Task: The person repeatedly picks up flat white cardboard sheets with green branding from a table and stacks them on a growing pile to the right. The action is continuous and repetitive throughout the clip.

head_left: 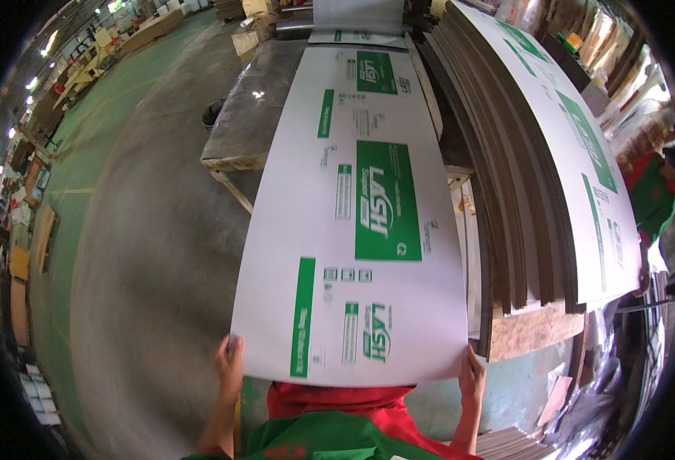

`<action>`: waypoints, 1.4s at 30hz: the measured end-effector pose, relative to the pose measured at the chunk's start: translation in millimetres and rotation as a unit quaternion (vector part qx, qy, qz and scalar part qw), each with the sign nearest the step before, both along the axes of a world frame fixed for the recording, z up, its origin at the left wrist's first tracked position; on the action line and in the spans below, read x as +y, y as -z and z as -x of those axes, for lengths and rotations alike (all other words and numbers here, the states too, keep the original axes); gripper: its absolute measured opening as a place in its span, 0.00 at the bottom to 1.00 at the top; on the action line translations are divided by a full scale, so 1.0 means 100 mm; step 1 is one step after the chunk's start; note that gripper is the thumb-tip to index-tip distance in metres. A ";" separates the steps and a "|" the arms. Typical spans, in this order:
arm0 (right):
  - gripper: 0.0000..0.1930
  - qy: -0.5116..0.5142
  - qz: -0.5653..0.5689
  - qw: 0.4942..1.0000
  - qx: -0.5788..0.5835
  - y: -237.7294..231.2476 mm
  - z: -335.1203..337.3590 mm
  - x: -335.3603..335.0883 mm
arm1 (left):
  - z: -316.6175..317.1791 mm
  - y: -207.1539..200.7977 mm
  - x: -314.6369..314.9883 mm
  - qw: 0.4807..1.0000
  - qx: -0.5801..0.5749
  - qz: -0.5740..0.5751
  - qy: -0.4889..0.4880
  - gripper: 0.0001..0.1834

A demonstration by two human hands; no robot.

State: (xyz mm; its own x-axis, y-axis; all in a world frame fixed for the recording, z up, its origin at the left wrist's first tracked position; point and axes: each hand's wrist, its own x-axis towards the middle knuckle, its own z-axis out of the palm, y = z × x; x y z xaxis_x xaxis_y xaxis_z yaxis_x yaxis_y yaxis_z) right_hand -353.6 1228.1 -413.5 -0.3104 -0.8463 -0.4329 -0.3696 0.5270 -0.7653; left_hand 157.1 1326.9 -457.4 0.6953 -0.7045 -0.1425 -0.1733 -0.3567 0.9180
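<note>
A long white cardboard sheet point(276, 230) with green printed panels stretches from close to my body toward the far end of a table. My left hand point(230, 359) grips its near left corner, thumb on top and the other fingers mostly hidden beneath. At the near right corner, my right hand point(471, 369) is closed on the sheet's edge. The near end hangs in front of my red and green clothing, while the far part lies over a metal-topped table point(238, 123).
To the right stands a tall stack of brown-edged cardboard point(506, 176), topped by a similar printed sheet point(602, 249). A co-worker's green and red sleeve point(655, 195) is beside it. Beyond the table lies another printed sheet point(357, 37). A green-painted floor strip point(85, 161) runs along the left.
</note>
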 end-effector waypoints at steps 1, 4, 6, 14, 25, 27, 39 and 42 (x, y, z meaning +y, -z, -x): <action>0.21 -0.041 0.091 0.994 0.047 0.12 -0.02 -0.23 | 0.00 0.04 -0.21 1.000 -0.005 -0.021 -0.005 0.21; 0.19 -0.076 0.262 0.960 0.055 0.47 -0.03 -1.03 | -0.08 0.21 -0.94 0.999 -0.029 0.030 -0.007 0.22; 0.17 -0.026 0.214 0.976 0.010 0.63 -0.02 -1.41 | -0.15 0.31 -1.35 0.996 0.033 0.068 -0.036 0.23; 0.21 0.020 0.129 0.991 0.036 0.88 -0.32 -2.55 | -0.47 0.64 -2.46 1.000 -0.013 -0.019 0.008 0.23; 0.27 0.035 0.470 0.694 0.544 -1.09 -0.01 -1.05 | 0.23 0.56 -2.60 0.911 -0.351 0.059 0.209 0.26; 0.35 0.073 0.371 0.672 0.637 -1.21 0.33 -0.99 | 0.47 0.50 -2.35 0.913 -0.291 0.057 0.279 0.25; 0.09 -0.354 0.582 0.519 0.517 -2.64 -1.02 -0.85 | 1.55 -1.28 -2.23 0.644 0.588 0.209 0.442 0.37; 0.15 -0.409 0.572 0.638 0.313 -2.40 -0.91 -0.15 | 1.35 -1.49 -2.12 0.498 0.732 0.292 0.362 0.29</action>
